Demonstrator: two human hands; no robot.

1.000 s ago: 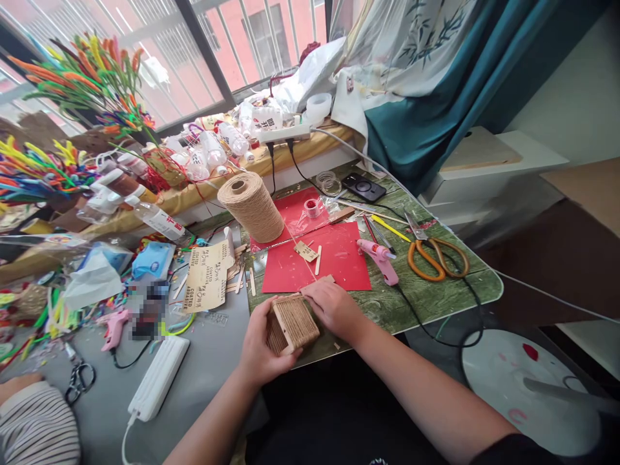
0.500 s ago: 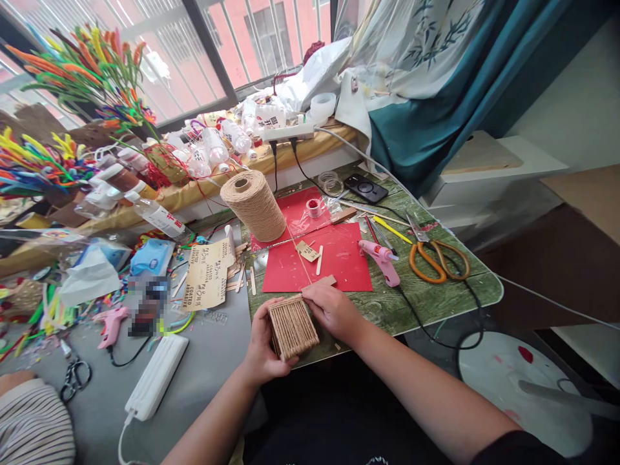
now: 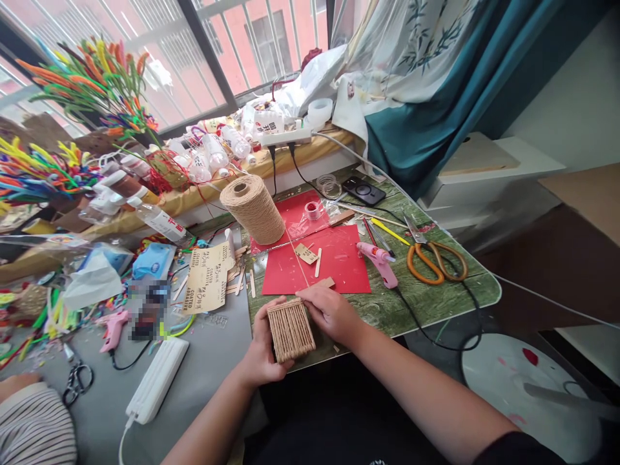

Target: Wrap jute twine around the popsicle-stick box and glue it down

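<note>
My left hand [image 3: 264, 345] is wrapped round the left side of a small box covered in twine [image 3: 291, 330], held over the table's front edge. At the box's upper right corner, my right hand [image 3: 332, 313] pinches the twine [image 3: 299, 263]. That strand runs back to a large spool of twine [image 3: 254, 210] standing on the table. Beneath it lie a red sheet [image 3: 343, 258], a scrap of sandpaper [image 3: 305, 253] and a wooden stick [image 3: 318, 263]. A wooden strip [image 3: 323, 283] lies just behind my right hand.
Right of the red sheet are a pink glue gun [image 3: 380, 261] with its cord and orange-handled scissors [image 3: 436, 258]. Sandpaper sheets [image 3: 207, 279] and a white power strip [image 3: 157, 381] lie left. A co-worker's striped sleeve [image 3: 36, 423] shows at lower left. Bottles [image 3: 162, 219] crowd the sill.
The box has turned slightly in my hands, and my right hand has shifted a little left and down with the twine. The view has tilted a little.
</note>
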